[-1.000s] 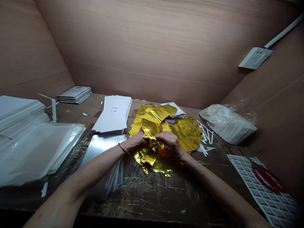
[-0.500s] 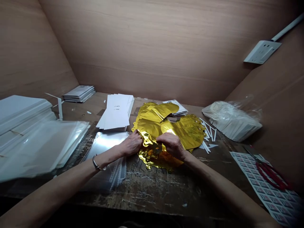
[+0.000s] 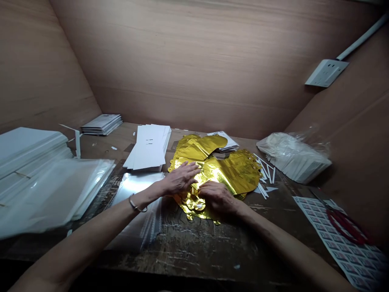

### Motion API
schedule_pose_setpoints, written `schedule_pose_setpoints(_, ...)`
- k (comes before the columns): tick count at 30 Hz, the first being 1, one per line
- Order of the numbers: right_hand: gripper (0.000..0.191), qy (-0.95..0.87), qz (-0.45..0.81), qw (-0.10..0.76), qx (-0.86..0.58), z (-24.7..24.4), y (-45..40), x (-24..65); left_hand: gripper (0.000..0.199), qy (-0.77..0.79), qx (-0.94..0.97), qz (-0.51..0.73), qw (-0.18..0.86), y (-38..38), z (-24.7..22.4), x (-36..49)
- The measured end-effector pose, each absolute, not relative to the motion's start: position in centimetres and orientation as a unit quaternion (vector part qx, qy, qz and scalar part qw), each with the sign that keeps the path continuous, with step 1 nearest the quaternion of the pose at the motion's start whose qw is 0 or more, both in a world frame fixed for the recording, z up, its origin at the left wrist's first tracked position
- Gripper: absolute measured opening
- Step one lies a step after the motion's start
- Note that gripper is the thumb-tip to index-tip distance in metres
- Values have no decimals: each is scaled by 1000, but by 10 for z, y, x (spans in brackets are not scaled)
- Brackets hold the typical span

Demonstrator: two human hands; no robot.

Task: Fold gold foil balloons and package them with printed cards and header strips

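Observation:
Shiny gold foil balloons (image 3: 243, 172), flat and uninflated, lie in a pile in the middle of the worktable. My left hand (image 3: 182, 177), with a metal bangle on the wrist, rests flat across the left part of the foil, its fingers stretched out. Curled fingers of my right hand (image 3: 217, 195) grip the foil near its front edge; their tips are partly hidden. Below and between my hands, the front part of the foil is folded and crumpled, with small round tabs along its edge. Clear plastic sleeves (image 3: 136, 227) lie under my left forearm.
White cards (image 3: 148, 148) are stacked behind the sleeves. At left lie larger plastic bags (image 3: 60, 194) and white sheets (image 3: 27, 142). To the right are white sticks (image 3: 267, 172), a bagged stack (image 3: 298, 156), a sticker sheet (image 3: 331, 239) and red-handled scissors (image 3: 346, 227).
My left hand has come up from the foil's left edge and now lies flat on top of it. The front part of the foil is folded down more. My right hand stays close by.

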State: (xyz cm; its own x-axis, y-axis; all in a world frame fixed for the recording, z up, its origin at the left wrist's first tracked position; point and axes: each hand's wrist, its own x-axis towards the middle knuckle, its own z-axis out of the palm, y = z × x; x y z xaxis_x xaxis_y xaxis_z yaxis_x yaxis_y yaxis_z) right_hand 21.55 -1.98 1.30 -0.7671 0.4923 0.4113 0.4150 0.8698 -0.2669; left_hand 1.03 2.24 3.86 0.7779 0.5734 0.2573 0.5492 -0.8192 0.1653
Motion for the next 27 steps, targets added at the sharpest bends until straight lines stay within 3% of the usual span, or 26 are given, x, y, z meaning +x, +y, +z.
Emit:
schedule_pose_setpoints(3,25,-942,98,209,-242,22,-22,219,40,291,947,92,102,31,15,19)
schedule_pose_setpoints(7,33,-947,84,192,-245,26,-20,219,34,278,940,104,166,35,10,20)
schedule_pose_setpoints(12,25,-942,90,216,-239,15,-12,210,33,287,905,148,278,38,17,17)
schedule_pose_setpoints(17,17,-809,273,286,-435,15,17,195,50,354,761,264,476,46,16,8)
schedule_pose_setpoints(21,19,-699,407,244,-535,22,49,185,58,358,638,357,580,49,14,8)
schedule_pose_setpoints(27,12,-630,459,182,-599,29,65,178,62,365,670,356,540,49,10,6)
